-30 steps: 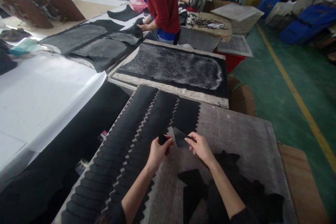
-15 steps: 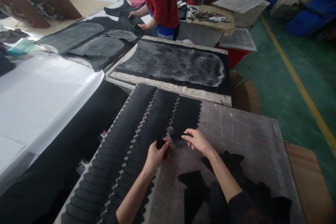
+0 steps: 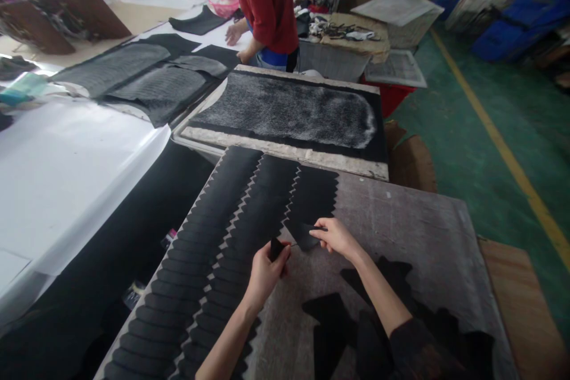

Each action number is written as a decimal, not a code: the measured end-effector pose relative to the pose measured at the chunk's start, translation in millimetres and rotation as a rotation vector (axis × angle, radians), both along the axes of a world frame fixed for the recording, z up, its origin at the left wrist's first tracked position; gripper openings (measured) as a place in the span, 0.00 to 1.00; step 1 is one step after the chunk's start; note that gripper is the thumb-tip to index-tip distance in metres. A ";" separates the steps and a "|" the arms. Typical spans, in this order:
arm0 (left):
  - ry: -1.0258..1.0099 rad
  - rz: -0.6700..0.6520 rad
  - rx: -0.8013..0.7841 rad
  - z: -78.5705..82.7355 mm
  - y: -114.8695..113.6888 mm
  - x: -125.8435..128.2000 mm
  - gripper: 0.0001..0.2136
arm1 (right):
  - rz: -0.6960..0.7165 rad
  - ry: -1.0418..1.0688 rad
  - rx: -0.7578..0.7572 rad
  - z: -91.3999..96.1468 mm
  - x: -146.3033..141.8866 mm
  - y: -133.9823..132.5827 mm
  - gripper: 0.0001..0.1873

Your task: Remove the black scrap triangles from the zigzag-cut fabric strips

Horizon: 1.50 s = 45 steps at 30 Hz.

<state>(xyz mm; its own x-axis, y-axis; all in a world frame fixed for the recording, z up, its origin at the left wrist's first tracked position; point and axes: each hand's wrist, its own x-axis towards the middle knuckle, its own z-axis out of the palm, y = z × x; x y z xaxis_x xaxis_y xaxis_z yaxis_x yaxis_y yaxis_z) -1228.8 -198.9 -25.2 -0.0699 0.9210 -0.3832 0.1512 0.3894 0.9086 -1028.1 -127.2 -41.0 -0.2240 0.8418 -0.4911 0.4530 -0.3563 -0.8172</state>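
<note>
Long rows of overlapping black leather-like pieces [image 3: 200, 276] with pointed ends lie on a grey-brown board [image 3: 409, 219]. My right hand [image 3: 337, 238] pinches the edge of one dark flat piece [image 3: 303, 235] at the near end of the shortest, right-hand row. Just left of it, my left hand [image 3: 263, 270] is closed around other black pieces [image 3: 276, 247], which stick up between thumb and fingers; how many is hidden. Beneath and beside my right forearm, loose black pieces [image 3: 332, 323] lie in a scattered heap.
Beyond the board's far edge stands a tray [image 3: 271, 135] bearing a black sheet [image 3: 294, 108] with whitish marks. A white-covered table [image 3: 75, 178] runs along the left. A person in a red top [image 3: 263, 3] works behind. Green floor [image 3: 472, 148] lies to the right.
My left hand has shifted slightly right and down. The piece in my right hand now lies flatter against the row's end. The person in red has let go of a black sheet with one hand.
</note>
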 end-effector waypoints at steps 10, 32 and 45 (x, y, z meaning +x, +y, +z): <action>0.877 -0.576 0.256 13.6 10.5 5.2 0.34 | 0.019 -0.090 0.029 2.7 -0.4 0.1 0.10; 0.865 -0.567 0.265 7.3 11.3 2.2 0.32 | -0.149 -0.685 0.208 12.9 8.3 -19.9 0.12; -0.359 -0.406 -0.295 45.4 -9.6 4.6 0.16 | -0.078 0.100 0.221 58.5 -32.3 -65.0 0.17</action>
